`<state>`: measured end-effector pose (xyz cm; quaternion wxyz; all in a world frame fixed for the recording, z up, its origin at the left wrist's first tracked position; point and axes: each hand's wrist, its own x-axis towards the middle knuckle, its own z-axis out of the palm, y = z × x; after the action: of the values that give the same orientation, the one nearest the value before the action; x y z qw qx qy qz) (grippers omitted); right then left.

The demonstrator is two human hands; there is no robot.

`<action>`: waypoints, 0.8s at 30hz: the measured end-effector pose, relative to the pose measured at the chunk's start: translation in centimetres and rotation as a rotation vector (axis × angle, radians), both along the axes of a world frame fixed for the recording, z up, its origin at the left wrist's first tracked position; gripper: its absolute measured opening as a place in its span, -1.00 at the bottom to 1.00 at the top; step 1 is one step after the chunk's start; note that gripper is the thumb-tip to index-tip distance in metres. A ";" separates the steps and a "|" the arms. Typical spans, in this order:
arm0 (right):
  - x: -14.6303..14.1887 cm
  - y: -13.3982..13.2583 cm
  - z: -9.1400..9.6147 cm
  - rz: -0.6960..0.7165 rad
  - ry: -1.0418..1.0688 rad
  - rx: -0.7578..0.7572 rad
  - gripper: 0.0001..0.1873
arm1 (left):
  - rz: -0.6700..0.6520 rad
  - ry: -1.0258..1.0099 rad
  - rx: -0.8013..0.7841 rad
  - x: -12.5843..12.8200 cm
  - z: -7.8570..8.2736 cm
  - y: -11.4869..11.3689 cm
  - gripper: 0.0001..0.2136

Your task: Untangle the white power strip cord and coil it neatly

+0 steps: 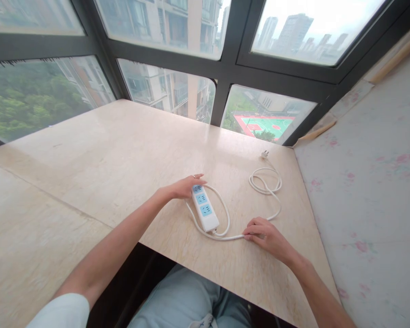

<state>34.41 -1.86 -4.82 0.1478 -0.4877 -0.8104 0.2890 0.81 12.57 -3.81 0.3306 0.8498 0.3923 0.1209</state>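
Observation:
A white power strip [210, 222] with light blue socket faces lies on the stone-look sill. My left hand [187, 186] grips its far end, fingers over the top edge. The white cord [227, 212] leaves the strip's near end and loops around it. Between thumb and fingers, my right hand [262, 233] pinches the cord to the right of the strip. Beyond that hand, the cord runs on to a loose coil, and its plug [264, 155] rests near the window with the prongs up.
The broad beige sill [105, 150] reaches to dark-framed windows [222, 73]. A flowered wall [369, 196] bounds it on the right. The sill's front edge [191, 272] runs just above my legs.

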 end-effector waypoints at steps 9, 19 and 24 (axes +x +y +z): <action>-0.8 -0.3 -0.9 -0.028 0.109 0.015 -0.83 | 0.697 -0.154 0.191 0.8 -0.5 -8.0 -0.47; -3.3 -1.4 -1.0 0.003 0.141 0.099 -0.79 | 0.875 -0.082 0.229 10.0 -3.1 -12.9 -0.09; -3.6 -2.0 -1.0 0.015 0.140 0.123 -0.80 | 0.892 -0.008 0.299 10.5 -3.8 -12.2 -0.17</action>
<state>30.83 -3.89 -5.83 0.2317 -0.4502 -0.8178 0.2734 11.35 0.40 -7.60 0.1219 0.6360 0.6963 0.3094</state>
